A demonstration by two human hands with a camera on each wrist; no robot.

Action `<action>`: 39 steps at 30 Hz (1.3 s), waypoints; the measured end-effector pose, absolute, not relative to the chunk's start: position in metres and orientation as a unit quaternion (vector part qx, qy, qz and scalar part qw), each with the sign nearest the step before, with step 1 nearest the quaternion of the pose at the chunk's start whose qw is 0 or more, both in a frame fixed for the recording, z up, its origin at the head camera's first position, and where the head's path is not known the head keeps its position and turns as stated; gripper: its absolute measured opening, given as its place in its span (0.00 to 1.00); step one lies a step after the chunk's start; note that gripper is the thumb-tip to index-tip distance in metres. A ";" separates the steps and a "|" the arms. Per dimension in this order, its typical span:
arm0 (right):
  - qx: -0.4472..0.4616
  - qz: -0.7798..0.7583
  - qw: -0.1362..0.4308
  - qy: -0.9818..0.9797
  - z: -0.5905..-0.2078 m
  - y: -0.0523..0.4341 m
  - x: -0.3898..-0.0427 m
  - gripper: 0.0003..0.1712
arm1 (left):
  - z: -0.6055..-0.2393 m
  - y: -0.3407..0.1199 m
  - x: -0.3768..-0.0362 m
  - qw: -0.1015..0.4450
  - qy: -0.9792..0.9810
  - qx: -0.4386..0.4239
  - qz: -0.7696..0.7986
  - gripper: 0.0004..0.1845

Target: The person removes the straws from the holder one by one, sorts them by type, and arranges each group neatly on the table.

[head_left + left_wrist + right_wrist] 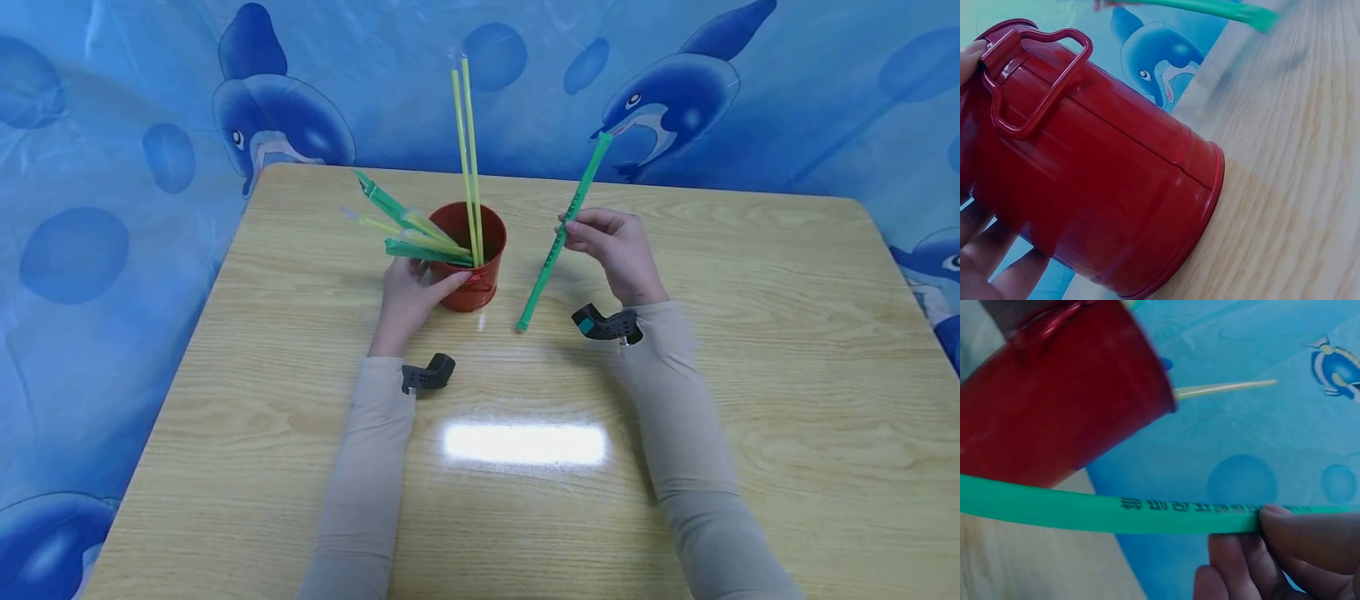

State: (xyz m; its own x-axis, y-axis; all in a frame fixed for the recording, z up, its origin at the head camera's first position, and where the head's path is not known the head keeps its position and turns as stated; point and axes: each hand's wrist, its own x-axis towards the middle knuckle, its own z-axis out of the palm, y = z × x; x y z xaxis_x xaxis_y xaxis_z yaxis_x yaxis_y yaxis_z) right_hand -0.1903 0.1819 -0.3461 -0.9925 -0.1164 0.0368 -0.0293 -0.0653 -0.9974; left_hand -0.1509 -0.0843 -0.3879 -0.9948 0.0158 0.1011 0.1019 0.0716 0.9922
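My left hand (408, 302) grips the small red metal bucket (480, 290) at its left side, thumb near the rim and fingers around the wall. Yellow straws (468, 167) in clear sleeves stand upright in the bucket. More yellow straws and green-wrapped straws (386, 202) lean out over its left rim. To the right of the bucket, my right hand (618, 250) pinches a long green-wrapped straw (543, 271) between thumb and fingers, tilted and apart from the bucket. Dark print runs along its wrapper (1166, 512) in the right wrist view. The bucket's wire handle (1054, 94) hangs at its side.
Both hands work over a light wooden table (787, 375). Behind it hangs a blue sheet (420, 100) with dolphins, meeting the table's back edge. Black wrist devices (429, 373) sit on both sleeves. A bright light reflection (525, 443) lies on the tabletop.
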 end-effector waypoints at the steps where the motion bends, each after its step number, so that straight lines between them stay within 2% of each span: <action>1: -0.055 -0.720 0.048 0.690 -0.350 0.180 -0.192 0.09 | -0.388 -0.084 -0.151 0.033 -0.732 -0.041 -0.679 0.35; 5: -0.051 -0.691 0.100 0.714 -0.362 0.173 -0.196 0.10 | -0.388 -0.084 -0.151 0.034 -0.734 -0.043 -0.677 0.35; 9: -0.041 -0.657 0.125 0.742 -0.370 0.168 -0.199 0.14 | -0.384 -0.083 -0.151 0.023 -0.733 -0.036 -0.679 0.36; 17: -0.040 -0.629 0.181 0.755 -0.388 0.158 -0.205 0.11 | -0.354 -0.079 -0.138 0.010 -0.735 -0.026 -0.677 0.34; 22: -0.036 -0.600 0.218 0.769 -0.397 0.150 -0.206 0.12 | -0.368 -0.082 -0.145 0.009 -0.731 -0.025 -0.682 0.35; 29: -0.033 -0.569 0.221 0.791 -0.403 0.142 -0.205 0.12 | -0.382 -0.084 -0.152 0.019 -0.723 -0.034 -0.690 0.35; 39: -0.024 -0.558 0.195 0.807 -0.405 0.138 -0.199 0.10 | -0.384 -0.083 -0.150 0.018 -0.733 -0.032 -0.679 0.35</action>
